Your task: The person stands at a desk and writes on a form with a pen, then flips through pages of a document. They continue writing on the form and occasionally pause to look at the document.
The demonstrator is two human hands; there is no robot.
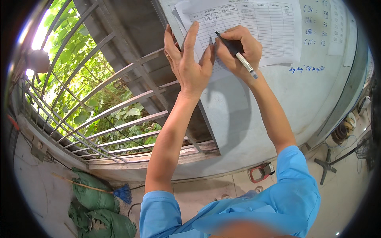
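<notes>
A white paper sheet (pixel 278 43) with a printed grid and some handwriting is on the pale wall in front of me. My left hand (pixel 186 63) lies against the sheet's left side, fingers stretched out and holding nothing. Its outer fingers reach past the wall's edge beside the window opening. In my right hand (pixel 244 47) is a marker pen (pixel 246 65) with a dark front and a white label, gripped between thumb and fingers. Its dark tip points up and left at the grid; whether it touches the paper I cannot tell.
Left of the wall edge is a window with metal bars (pixel 119 103) and foliage behind. Green sacks (pixel 93 194) and a blue-bristled broom (pixel 123 193) are at lower left. A red-framed object (pixel 258 173) and a black stand (pixel 327 164) are on the floor. Handwritten notes mark the wall.
</notes>
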